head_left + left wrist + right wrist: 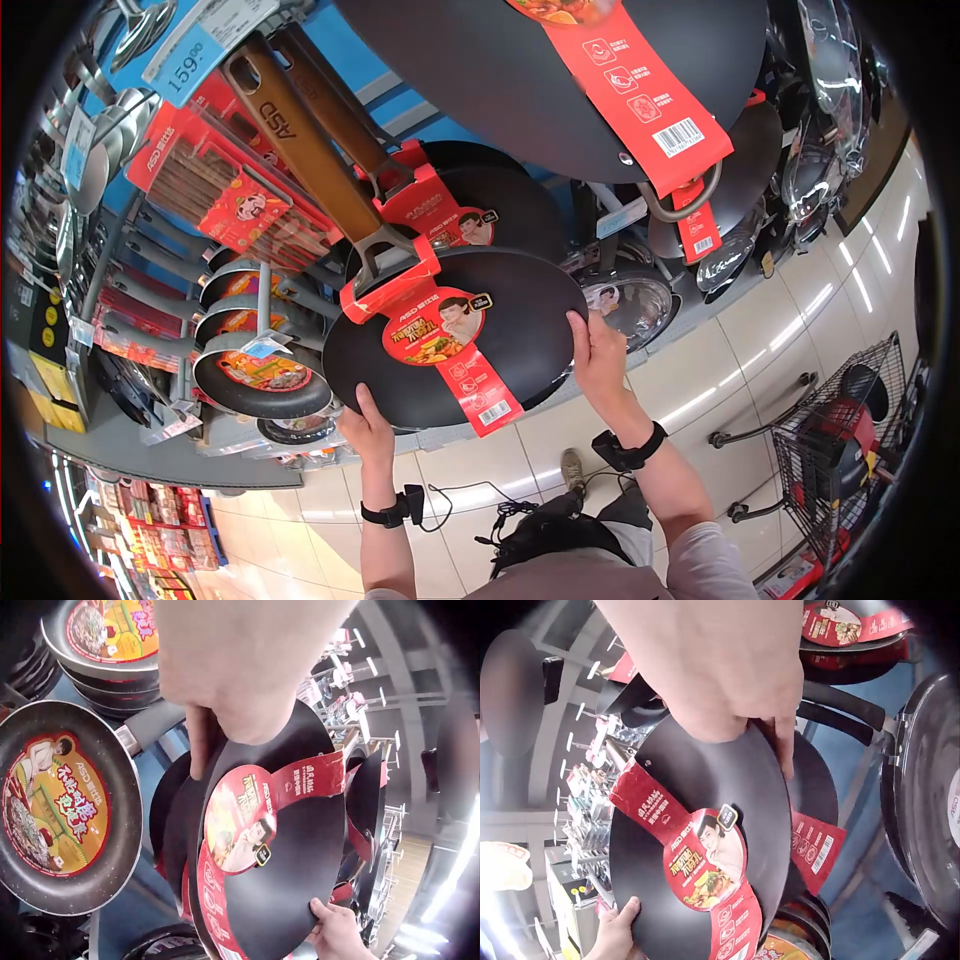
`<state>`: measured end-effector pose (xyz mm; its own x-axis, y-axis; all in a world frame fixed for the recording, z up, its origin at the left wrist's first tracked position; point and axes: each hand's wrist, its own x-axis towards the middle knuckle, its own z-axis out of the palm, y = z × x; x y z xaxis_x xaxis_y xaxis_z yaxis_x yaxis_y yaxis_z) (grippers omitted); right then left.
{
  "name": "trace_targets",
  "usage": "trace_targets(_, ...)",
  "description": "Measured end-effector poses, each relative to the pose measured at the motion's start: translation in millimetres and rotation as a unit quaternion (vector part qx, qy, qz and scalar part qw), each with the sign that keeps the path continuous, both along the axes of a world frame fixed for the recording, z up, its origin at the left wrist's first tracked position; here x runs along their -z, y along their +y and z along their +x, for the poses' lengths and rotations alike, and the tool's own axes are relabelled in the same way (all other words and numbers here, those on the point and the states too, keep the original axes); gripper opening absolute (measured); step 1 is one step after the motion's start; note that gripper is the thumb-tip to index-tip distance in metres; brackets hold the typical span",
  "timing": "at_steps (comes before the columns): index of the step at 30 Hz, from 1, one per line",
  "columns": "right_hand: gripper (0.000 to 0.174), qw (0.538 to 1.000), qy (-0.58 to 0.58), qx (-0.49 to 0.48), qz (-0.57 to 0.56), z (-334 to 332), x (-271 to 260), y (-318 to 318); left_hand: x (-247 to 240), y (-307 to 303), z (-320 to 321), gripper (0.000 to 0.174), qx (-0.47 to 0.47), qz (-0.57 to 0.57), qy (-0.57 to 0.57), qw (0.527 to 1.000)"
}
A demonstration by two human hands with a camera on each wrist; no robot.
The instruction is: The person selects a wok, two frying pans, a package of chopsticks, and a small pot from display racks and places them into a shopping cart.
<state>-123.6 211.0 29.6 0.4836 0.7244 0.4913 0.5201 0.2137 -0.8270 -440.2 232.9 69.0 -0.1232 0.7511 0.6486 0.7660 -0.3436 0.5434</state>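
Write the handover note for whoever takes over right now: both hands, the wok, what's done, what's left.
Left hand grips the wok by its lower left rim.
Right hand grips its right rim.
The wok is tilted, with its red label facing out and its wooden handle pointing up toward the price tag. Whether it hangs or is lifted off cannot be seen.
Done: both hands hold it.
Left, likely: lift it clear and lower it. The cart stands on the right.
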Motion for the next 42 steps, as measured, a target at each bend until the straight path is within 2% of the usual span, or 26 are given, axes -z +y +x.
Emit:
trace_targets(3, 0.019, 1.0, 0.018, -0.006, -0.011, -2.2, 0.7, 0.5, -6.4, -3.8, -2.3, 0.034, 0.001, -0.032, 0.01, 0.999)
trace_targets(6, 0.026, 0.999, 0.015, -0.001, 0.03, -0.5, -4.0, 0.3, -3.5, -2.8, -4.2, 0.035, -0.004, -0.036, 0.014, 0.999)
trace_targets(9, 0.02, 1.0, 0.001, -0.004, 0.003, 3.0, -11.6, -2.9, -9.3, -2.9, 4.4, 0.035, 0.005, -0.026, 0.0, 1.0)
trace_targets(25, 0.03, 0.998, -0.049, 0.01, -0.03, 12.6, -12.5, -5.2, -1.3, 0.1, 5.6, 0.035, 0.028, -0.054, -0.031, 0.998)
trace_targets(28, 0.032, 0.997, -0.065, 0.003, -0.029, 18.0, -11.7, 1.7, -8.2, 0.5, 9.8, 0.029, 0.035, -0.037, -0.024, 0.998)
trace_targets(31, 0.033, 0.996, -0.082, 0.002, -0.032, 15.8, -15.3, -2.3, -7.8, 1.8, 10.8, 0.029, 0.038, -0.024, -0.001, 0.999)
trace_targets(36, 0.032, 0.994, -0.101, 0.015, -0.034, 21.6, -12.7, 0.2, 0.3, 6.0, 15.7, 0.032, 0.04, -0.003, -0.031, 0.999)
trace_targets(42, 0.029, 0.998, -0.054, -0.012, -0.037, 27.9, -0.8, 20.9, 12.3, 18.1, 17.6, 0.035, 0.028, 0.002, -0.027, 0.999)
